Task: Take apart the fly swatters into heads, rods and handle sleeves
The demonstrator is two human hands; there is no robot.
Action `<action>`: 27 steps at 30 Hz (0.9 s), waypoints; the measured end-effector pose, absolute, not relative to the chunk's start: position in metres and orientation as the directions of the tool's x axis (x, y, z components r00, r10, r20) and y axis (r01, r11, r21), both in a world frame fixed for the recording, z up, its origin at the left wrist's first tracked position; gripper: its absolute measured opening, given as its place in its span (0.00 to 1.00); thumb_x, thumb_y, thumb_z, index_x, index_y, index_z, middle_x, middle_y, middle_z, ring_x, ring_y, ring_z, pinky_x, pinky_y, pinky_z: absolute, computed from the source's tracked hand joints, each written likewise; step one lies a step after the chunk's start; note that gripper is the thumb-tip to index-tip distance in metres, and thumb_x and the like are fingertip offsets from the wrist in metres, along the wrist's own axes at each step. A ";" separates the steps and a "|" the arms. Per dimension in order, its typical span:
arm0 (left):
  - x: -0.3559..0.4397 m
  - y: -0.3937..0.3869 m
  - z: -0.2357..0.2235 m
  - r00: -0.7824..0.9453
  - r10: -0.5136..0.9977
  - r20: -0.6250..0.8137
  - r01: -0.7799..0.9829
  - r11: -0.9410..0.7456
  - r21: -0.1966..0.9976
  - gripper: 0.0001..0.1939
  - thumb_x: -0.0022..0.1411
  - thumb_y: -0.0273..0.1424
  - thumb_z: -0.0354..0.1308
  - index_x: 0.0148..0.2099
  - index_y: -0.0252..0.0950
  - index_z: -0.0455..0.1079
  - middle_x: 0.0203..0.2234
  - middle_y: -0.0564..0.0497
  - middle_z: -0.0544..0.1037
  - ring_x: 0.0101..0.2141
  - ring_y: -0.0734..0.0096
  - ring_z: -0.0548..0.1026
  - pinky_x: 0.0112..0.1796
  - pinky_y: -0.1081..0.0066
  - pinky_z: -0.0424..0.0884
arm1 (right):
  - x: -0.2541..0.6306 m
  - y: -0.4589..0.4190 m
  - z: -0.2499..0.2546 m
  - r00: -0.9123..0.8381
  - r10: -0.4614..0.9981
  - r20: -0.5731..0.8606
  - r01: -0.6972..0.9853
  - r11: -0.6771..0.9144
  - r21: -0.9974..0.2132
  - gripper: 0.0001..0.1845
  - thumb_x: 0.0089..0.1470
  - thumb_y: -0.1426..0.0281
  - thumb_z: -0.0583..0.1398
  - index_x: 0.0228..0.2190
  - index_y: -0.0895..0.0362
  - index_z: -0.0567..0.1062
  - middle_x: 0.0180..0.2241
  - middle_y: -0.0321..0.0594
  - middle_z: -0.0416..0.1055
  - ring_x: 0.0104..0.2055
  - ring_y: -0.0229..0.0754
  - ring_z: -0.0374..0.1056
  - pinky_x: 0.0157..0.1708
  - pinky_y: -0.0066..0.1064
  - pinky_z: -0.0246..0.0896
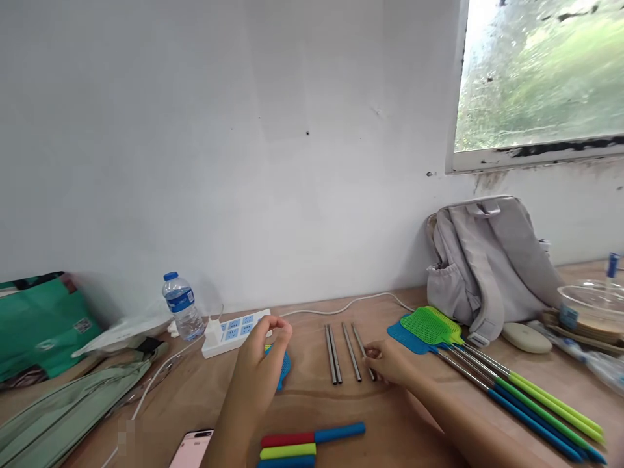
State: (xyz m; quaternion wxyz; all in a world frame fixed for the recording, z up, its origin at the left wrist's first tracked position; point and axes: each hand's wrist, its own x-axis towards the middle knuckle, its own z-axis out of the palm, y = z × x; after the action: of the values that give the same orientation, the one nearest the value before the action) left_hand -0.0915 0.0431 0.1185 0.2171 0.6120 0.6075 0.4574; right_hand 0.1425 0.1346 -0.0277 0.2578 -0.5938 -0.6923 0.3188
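My right hand [385, 363] has its fingers closed on the near part of the rightmost metal tube [359, 339], which lies on the table. To its left lie more thin metal tubes [351, 351], two of them side by side. My left hand [266, 348] is raised over the table, thumb and index finger curled together in a loop, with nothing visible in them. Partly hidden behind it is a blue fly swatter head [285, 370] with some yellow. Nearer me lie coloured handle sleeves: a red one [287, 440], a yellow-green one [288, 450] and blue ones [340, 432].
Fly swatters with green and blue heads [426, 325] lie at right, before a grey backpack [487, 260]. A white power strip [236, 333], water bottle [182, 305] and pink phone [192, 450] are at left. A plastic bowl [592, 309] stands far right.
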 end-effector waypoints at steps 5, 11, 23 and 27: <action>-0.096 0.046 0.118 -0.165 0.934 0.317 0.621 -0.151 0.769 0.13 0.56 0.43 0.48 0.32 0.41 0.65 0.35 0.52 0.74 0.43 0.60 0.68 0.43 0.64 0.60 | 0.127 0.130 -0.029 -0.183 0.983 -0.009 0.600 0.104 -0.793 0.11 0.48 0.74 0.51 0.29 0.61 0.73 0.12 0.31 0.62 0.12 0.33 0.57 0.12 0.23 0.48; -0.094 0.044 0.120 -0.174 0.929 0.327 0.603 -0.161 0.781 0.10 0.55 0.41 0.51 0.29 0.41 0.67 0.32 0.52 0.75 0.41 0.59 0.69 0.40 0.66 0.61 | 0.124 0.126 -0.036 -0.193 0.967 0.164 0.448 0.236 -0.863 0.16 0.48 0.71 0.51 0.37 0.62 0.73 0.24 0.39 0.71 0.20 0.37 0.64 0.20 0.27 0.57; -0.081 0.043 0.115 -0.054 0.945 0.324 0.665 -0.208 0.717 0.09 0.54 0.39 0.51 0.27 0.40 0.64 0.26 0.53 0.72 0.32 0.62 0.69 0.34 0.68 0.60 | 0.194 0.083 -0.040 -0.187 0.908 0.376 0.660 0.399 -0.636 0.13 0.45 0.74 0.51 0.33 0.56 0.72 0.31 0.40 0.73 0.32 0.43 0.68 0.32 0.33 0.61; -0.080 0.044 0.116 -0.041 0.944 0.327 0.679 -0.213 0.703 0.09 0.54 0.39 0.51 0.27 0.40 0.64 0.26 0.52 0.72 0.33 0.61 0.69 0.35 0.68 0.60 | 0.248 0.071 -0.040 -0.118 0.900 0.420 0.838 0.317 -0.444 0.13 0.47 0.72 0.50 0.32 0.55 0.72 0.35 0.43 0.72 0.38 0.45 0.67 0.38 0.36 0.60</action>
State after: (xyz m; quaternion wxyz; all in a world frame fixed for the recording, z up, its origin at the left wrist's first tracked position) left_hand -0.0797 0.0435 0.1160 0.1680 0.6716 0.6042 0.3946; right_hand 0.2482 0.0708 -0.0403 0.3193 -0.5823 -0.7461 0.0481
